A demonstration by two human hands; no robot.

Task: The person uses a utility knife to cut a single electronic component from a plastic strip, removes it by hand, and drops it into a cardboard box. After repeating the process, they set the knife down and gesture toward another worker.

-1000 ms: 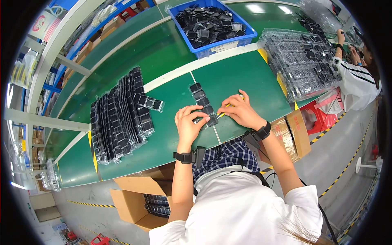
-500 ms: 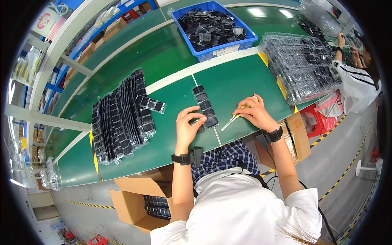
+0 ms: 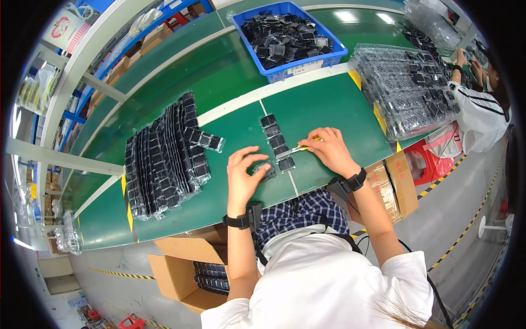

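On the green work surface in front of me lies a short strip of small black squares in clear plastic pockets [image 3: 275, 136]. My right hand [image 3: 329, 149] is closed on a yellow utility knife [image 3: 300, 148], whose blade lies across the strip just above its nearest pocket. Left of the strip, my left hand [image 3: 245, 174] has its thumb and fingers apart. Beside its thumb is a small loose pocket with a dark piece [image 3: 267, 170], partly hidden by the hand. Further left, many similar strips [image 3: 164, 156] are stacked side by side, with one short piece [image 3: 204, 138] lying against them.
A blue bin [image 3: 266, 72] heaped with black pieces stands at the back. Clear plastic trays [image 3: 400, 90] are stacked at right, near a co-worker in a white sleeve [image 3: 478, 120]. Cardboard boxes [image 3: 186, 249] sit below the table edge. A metal post stands at left.
My right hand has brought the knife left and up onto the strip. My left hand has come off the strip's near end, shifting left, and its fingers have spread.
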